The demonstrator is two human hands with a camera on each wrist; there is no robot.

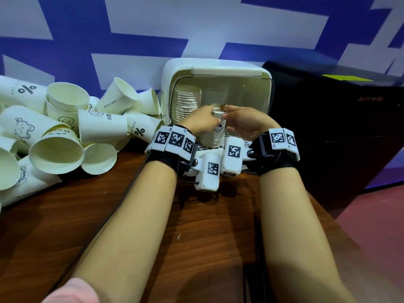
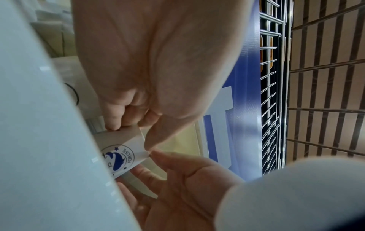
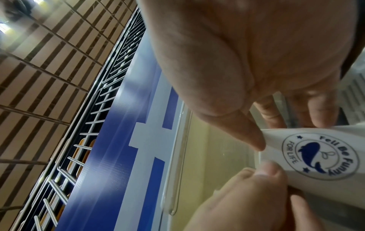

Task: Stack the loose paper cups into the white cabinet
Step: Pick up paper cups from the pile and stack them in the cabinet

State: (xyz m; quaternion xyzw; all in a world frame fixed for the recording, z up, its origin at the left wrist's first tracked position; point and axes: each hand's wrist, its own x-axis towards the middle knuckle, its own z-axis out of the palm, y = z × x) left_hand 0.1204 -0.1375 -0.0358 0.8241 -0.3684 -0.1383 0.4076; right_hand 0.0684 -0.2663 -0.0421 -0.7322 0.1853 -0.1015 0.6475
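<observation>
both hands (image 1: 220, 123) clamp a cup stack (image 1: 213, 136) (loose cups (image 1: 65, 127) heaped left) before the cabinet (image 1: 218, 68).

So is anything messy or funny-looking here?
Yes. The loose cups lie in a jumbled heap on the table, left of the cabinet, tipped every way. Inside, one stack stands neat. Both hands hold an upside-down stack.
</observation>
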